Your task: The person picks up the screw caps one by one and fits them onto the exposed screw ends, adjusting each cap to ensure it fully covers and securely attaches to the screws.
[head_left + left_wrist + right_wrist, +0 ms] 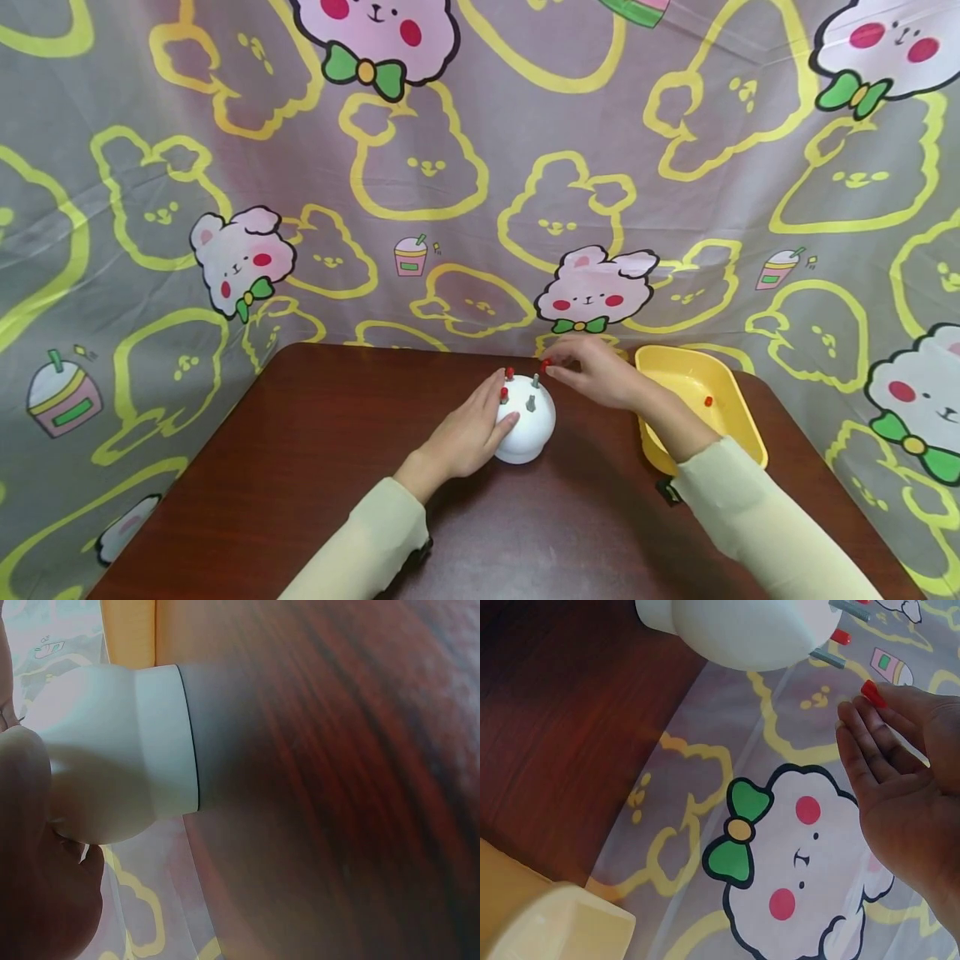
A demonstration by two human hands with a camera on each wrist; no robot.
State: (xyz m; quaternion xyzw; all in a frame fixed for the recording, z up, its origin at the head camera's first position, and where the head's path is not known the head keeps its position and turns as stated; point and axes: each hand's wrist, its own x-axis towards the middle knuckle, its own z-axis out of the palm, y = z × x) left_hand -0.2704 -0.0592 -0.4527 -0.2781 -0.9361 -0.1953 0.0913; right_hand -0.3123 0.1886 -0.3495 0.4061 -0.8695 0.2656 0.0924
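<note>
A white rounded dome (528,437) on a short base stands on the table, with several thin posts on its top. Two posts carry red caps (504,394); a pair of bare grey posts (531,404) shows beside them. My left hand (467,432) holds the dome from its left side, thumb toward the front and fingers around the far side. Thumb and fingertips of my right hand (602,377) pinch a small red cap (872,694) in the air, just right of the posts. In the right wrist view the cap sits a short gap from the nearest grey post (828,658).
On the right of the dark wooden table (330,442) stands a yellow tray (651,446), under my right forearm. One red cap (708,402) lies in it. A patterned cloth (495,242) hangs close behind the table's far edge.
</note>
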